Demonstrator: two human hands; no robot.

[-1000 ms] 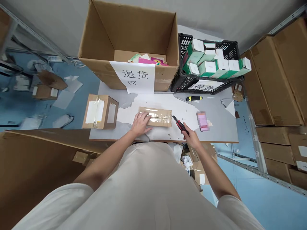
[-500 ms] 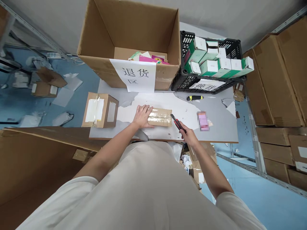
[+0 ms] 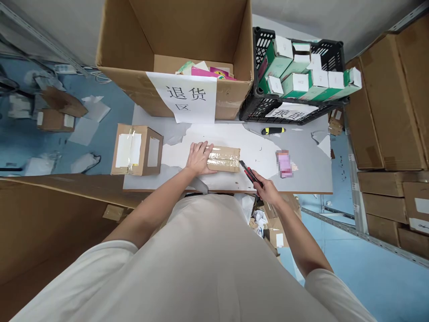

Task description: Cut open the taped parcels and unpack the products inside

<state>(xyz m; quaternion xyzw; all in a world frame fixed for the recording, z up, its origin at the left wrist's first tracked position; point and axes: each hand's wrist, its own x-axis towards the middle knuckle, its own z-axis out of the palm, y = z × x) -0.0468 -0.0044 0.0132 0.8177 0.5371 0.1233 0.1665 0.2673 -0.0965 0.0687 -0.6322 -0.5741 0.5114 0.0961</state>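
A small cardboard box (image 3: 224, 159) wrapped in clear tape lies flat on the table before me. My left hand (image 3: 199, 158) grips its left end, fingers at the far edge and thumb at the near one. In my right hand (image 3: 264, 185) is a red and black utility knife (image 3: 251, 173), fingers closed around its handle. The knife's tip is by the right end of the box; whether it touches the cardboard I cannot tell.
A taped carton (image 3: 136, 150) stands at left on the table (image 3: 311, 179). Behind are a big open carton (image 3: 134, 85) and a black crate (image 3: 248, 109) of green-white boxes. A yellow-black cutter (image 3: 273, 130) and a pixelated pink item (image 3: 284, 164) lie at right.
The view has shifted slightly, so the table appears a little higher. Both hands keep nearly the same places, with the knife tip still at the box's right end.
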